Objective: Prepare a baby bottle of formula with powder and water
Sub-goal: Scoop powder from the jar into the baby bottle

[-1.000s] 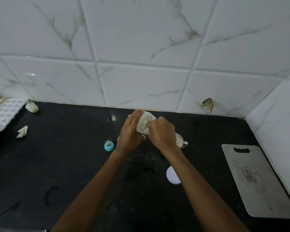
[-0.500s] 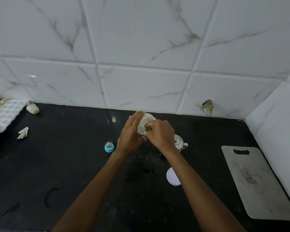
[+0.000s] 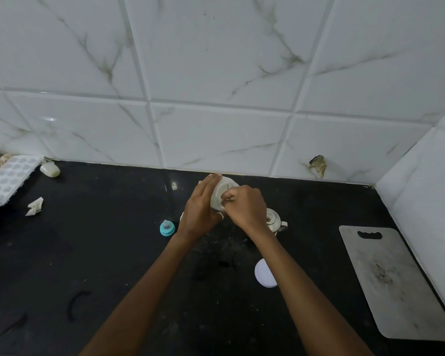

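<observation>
Far left on the counter (image 3: 100, 253) sit an ice tray (image 3: 9, 179), a soap (image 3: 50, 170) and a paper scrap (image 3: 35, 206), all well apart from my work. The blue teat (image 3: 167, 228) stands just left of my left wrist, off the bottle. I cannot see the bottle itself; a pale edge under my left hand may be it.

My left hand (image 3: 201, 211) wraps the tub (image 3: 222, 192) from its left side, fingers laid up along the wall, tipping its mouth toward me near the far wall. My right hand (image 3: 244, 206) is bunched at the mouth, fingertips pinching something thin and pale, I judge the scoop (image 3: 229, 199), though most of it is hidden.

To do this well, I should steady the tub with the left hand so it neither rolls nor tips further, draw the scoop out level, and wipe its top against the rim so the measure is flat. I should carry it low and slowly to avoid spilling powder on the dark counter.

A metal pot (image 3: 274, 222) sits just right of my right hand, the white lid (image 3: 263, 276) nearer me, and a board (image 3: 391, 281) lies far right.
</observation>
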The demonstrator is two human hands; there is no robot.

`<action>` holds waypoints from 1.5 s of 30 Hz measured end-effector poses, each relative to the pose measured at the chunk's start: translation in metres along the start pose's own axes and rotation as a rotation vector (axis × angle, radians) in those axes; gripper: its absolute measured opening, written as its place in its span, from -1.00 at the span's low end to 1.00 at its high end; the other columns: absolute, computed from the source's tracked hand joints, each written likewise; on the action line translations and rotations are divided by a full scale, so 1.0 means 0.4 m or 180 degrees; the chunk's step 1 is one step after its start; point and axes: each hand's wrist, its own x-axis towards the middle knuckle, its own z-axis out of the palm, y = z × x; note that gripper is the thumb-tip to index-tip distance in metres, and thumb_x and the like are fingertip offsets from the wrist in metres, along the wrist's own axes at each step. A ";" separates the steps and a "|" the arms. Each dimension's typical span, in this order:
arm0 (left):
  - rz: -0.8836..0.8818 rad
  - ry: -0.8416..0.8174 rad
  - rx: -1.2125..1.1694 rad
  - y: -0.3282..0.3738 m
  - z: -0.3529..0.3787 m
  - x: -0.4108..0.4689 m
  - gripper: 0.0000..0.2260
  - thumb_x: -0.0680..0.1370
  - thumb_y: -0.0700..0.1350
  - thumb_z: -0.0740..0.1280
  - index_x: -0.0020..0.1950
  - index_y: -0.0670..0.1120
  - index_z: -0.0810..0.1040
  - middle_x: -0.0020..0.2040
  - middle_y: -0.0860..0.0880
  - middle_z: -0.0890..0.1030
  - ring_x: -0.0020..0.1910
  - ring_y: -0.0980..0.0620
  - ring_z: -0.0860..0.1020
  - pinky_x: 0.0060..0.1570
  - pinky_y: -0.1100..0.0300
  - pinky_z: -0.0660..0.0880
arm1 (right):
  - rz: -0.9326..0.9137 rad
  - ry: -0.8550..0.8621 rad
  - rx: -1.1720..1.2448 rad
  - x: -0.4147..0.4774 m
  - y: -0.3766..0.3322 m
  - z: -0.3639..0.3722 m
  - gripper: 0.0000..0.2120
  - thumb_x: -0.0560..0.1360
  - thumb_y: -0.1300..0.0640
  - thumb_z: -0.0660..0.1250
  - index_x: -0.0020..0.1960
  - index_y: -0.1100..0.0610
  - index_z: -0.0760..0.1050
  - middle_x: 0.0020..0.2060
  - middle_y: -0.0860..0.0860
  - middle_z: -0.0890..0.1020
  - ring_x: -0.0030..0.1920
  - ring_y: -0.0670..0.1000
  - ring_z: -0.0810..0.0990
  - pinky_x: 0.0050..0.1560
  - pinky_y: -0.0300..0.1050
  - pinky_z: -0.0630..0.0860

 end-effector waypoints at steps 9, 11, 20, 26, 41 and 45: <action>-0.0601 0.0073 -0.0107 0.001 -0.008 0.017 -0.16 0.32 0.03 0.66 0.51 -0.03 0.35 0.43 0.05 0.49 0.40 0.07 0.43 0.27 0.24 0.40 | 0.0856 0.0410 0.1569 0.013 0.027 -0.054 -0.88 0.42 0.20 0.46 -0.18 0.01 0.72 -0.37 -0.07 0.71 -0.28 -0.09 0.69 -0.04 0.01 0.68; -0.0673 0.0132 -0.0166 0.013 -0.009 0.017 -0.21 0.31 -0.02 0.67 0.46 -0.04 0.40 0.37 0.09 0.51 0.32 0.15 0.44 0.17 0.43 0.30 | 0.0966 0.0450 0.1749 0.015 0.032 -0.067 -0.83 0.43 0.23 0.44 -0.24 0.00 0.69 -0.40 -0.04 0.71 -0.30 -0.03 0.71 -0.07 0.06 0.70; -0.0653 0.0138 -0.0247 0.044 0.000 0.032 -0.41 0.30 0.05 0.63 0.25 0.15 0.46 0.12 0.22 0.59 0.05 0.33 0.50 -0.01 0.43 0.40 | 0.1107 0.0610 0.1923 0.017 0.050 -0.096 -0.85 0.46 0.24 0.43 -0.21 0.04 0.70 -0.37 0.01 0.71 -0.28 0.01 0.73 -0.08 0.03 0.71; -0.0894 0.0175 -0.0342 0.052 0.025 0.027 -0.41 0.32 0.13 0.60 0.29 0.15 0.48 0.18 0.17 0.61 0.13 0.12 0.59 0.09 0.16 0.52 | 0.1359 0.0614 0.2261 0.015 0.062 -0.105 -0.87 0.47 0.29 0.43 -0.16 0.10 0.70 -0.31 0.05 0.73 -0.21 0.03 0.74 -0.17 -0.14 0.71; -0.1480 0.0072 -0.0738 -0.005 0.156 -0.064 -0.33 0.30 0.14 0.62 0.35 0.09 0.49 0.21 0.14 0.62 0.20 0.13 0.60 0.24 0.03 0.55 | 0.1805 0.0522 0.2430 0.011 0.120 -0.048 -0.85 0.49 0.37 0.37 -0.11 0.19 0.69 -0.22 0.13 0.73 -0.24 0.00 0.69 -0.20 -0.23 0.66; -0.1461 0.0009 -0.0738 -0.027 0.186 -0.085 -0.31 0.29 0.08 0.65 0.36 0.05 0.48 0.21 0.13 0.62 0.19 0.13 0.59 0.23 0.02 0.56 | 0.1833 0.0478 0.2331 0.003 0.132 -0.035 -0.79 0.50 0.36 0.36 -0.15 0.11 0.69 -0.24 0.06 0.74 -0.20 0.00 0.72 -0.13 -0.20 0.68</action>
